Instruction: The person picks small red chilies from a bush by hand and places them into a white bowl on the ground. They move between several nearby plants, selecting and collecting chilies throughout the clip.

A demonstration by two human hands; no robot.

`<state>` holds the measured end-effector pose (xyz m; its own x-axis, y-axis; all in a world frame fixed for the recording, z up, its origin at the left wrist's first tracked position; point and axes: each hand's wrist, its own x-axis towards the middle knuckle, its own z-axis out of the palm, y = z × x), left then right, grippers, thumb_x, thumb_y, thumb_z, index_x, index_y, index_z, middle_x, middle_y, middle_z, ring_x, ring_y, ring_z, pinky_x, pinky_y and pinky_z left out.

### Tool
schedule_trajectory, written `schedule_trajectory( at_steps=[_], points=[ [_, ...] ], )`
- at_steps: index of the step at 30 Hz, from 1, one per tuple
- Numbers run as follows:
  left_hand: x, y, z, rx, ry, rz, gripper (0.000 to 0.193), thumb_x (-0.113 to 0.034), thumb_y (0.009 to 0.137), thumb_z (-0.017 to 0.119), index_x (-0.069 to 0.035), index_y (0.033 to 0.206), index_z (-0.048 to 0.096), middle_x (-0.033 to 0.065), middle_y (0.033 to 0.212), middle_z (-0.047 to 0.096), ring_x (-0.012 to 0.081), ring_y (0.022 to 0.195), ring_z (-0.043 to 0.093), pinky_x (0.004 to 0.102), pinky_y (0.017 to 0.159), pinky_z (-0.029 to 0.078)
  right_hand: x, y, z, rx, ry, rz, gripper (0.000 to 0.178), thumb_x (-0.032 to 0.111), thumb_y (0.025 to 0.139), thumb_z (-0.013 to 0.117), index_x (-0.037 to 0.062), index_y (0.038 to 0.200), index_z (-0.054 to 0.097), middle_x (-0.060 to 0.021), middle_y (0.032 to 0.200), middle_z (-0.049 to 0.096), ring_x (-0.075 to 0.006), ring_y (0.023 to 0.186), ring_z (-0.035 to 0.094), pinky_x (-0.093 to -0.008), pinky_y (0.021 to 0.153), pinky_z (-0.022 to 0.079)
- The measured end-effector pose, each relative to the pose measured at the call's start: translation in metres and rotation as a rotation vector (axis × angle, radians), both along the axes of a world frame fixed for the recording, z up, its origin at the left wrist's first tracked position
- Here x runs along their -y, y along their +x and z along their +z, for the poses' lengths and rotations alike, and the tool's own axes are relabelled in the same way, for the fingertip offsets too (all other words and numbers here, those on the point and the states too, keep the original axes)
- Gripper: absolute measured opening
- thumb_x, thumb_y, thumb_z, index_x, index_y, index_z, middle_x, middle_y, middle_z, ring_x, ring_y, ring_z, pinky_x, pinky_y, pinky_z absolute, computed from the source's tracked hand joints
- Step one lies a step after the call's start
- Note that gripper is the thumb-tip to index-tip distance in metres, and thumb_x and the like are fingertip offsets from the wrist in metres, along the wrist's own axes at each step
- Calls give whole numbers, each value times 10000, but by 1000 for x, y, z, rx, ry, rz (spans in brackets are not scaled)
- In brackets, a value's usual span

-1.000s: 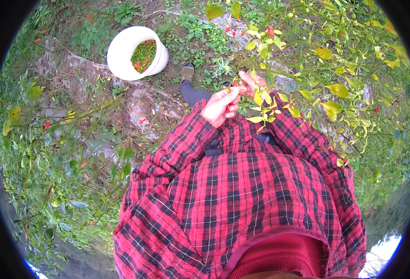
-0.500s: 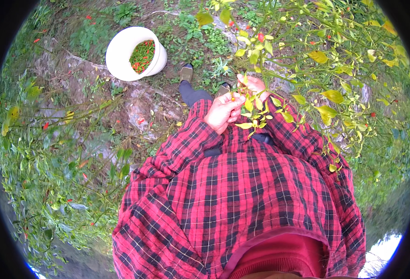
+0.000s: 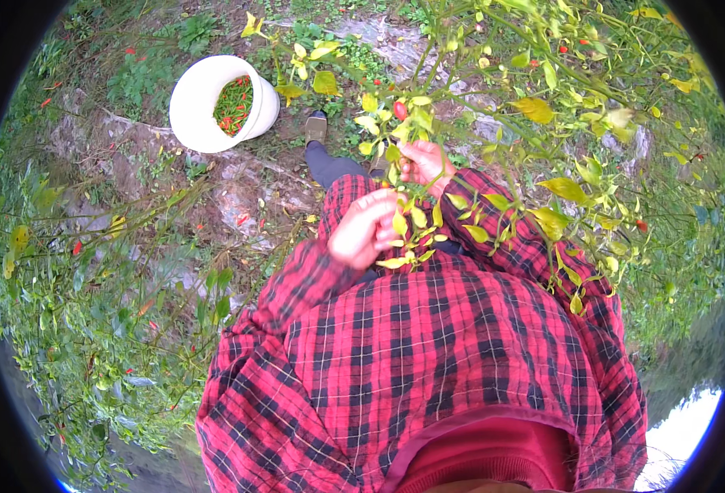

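Note:
My left hand, slightly blurred, has its fingers curled together at a small orange chili pepper on a leafy sprig. Just right of it and farther out, my right hand is closed in a pinch on a chili branch with yellow-green leaves. The exact grip point is partly covered by leaves. A larger red chili pepper sits on the branch beyond my right hand. Yellowing leaves hang between my hands and over my right sleeve.
A white bucket, tilted in view, holds many green and red chilies at the upper left. Chili plants crowd the right, and more foliage fills the left. My shoe is on the weedy ground beside the bucket.
Both hands have shifted left, the left one also toward my body. The branch has swung left with them, bringing leaves and the red chili beside the bucket. The bucket appears slightly farther left.

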<state>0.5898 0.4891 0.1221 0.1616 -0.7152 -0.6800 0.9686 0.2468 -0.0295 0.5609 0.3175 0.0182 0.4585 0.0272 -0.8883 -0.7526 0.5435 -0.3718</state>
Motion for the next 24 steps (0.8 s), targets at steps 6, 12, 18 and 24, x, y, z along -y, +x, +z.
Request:
schedule_trajectory(
  at_steps=[6, 12, 18, 24],
  points=[
    [-7, 1, 14, 190, -75, -61, 95, -137, 872, 453, -45, 881, 473, 21, 702, 435, 77, 507, 378, 190, 390, 283, 24, 2, -6, 118, 65, -88, 203, 204, 823, 584, 56, 735, 475, -39, 606, 511, -123, 470, 482, -270, 415, 426],
    [-26, 13, -10, 167, 86, -76, 196, -232, 885, 390, -93, 747, 395, 42, 739, 460, 89, 509, 382, 192, 377, 267, 15, 2, -11, 63, 10, -112, 178, 182, 816, 592, 58, 779, 469, -41, 617, 500, -122, 477, 490, -287, 421, 431],
    [-2, 9, -17, 237, 106, -225, 338, -414, 885, 430, -107, 746, 399, 13, 662, 455, 57, 460, 369, 179, 358, 252, 19, 4, -15, 71, 35, -37, 203, 202, 808, 600, 60, 771, 460, -40, 613, 500, -130, 475, 497, -290, 415, 441],
    [10, 5, -20, 312, 107, -242, 217, -265, 898, 448, -71, 805, 480, -16, 651, 462, 38, 463, 359, 169, 378, 257, 15, 3, -18, 26, -54, -89, 210, 191, 807, 598, 51, 761, 448, -49, 617, 520, -134, 449, 488, -304, 421, 442]
  ],
)
